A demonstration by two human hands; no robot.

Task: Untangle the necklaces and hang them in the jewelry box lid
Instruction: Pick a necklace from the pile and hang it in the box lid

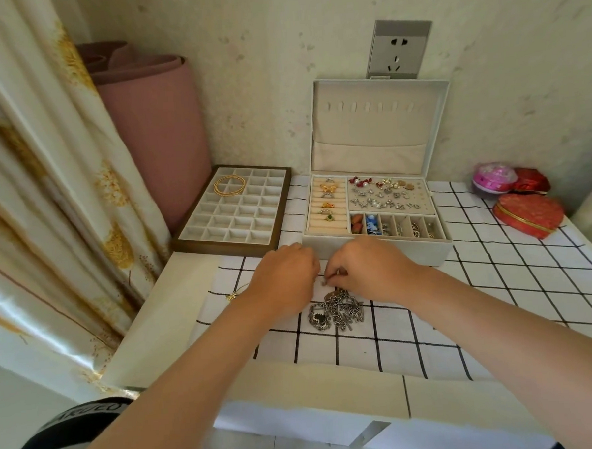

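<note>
Both hands are seen low over the checked cloth on the table, just in front of the open jewelry box. The left hand and right hand meet nearly knuckle to knuckle, w/ a small bit of chain pinched between them at approx the midline. Right fingers are curled narrow around that bit; the left fingers are hidden under the hand, so their state cannot be told for sure, though a pinch is judged likely.

The tangled necklaces lie as a silver heap on the cloth, directly below the pinch point, i.e. toward the person, touching or nearly touching the right hand's underside. No clear long axis is shown; the heap is roughly round, slightly wider left-right. The right hand is marginally nearer. A small gold pendant lies apart, left of the left wrist.

The box lid stands upright behind the box, its hooks bare. So the coming move is judged to be up and away from the heap, then fwd over the box trays to the lid.
</note>
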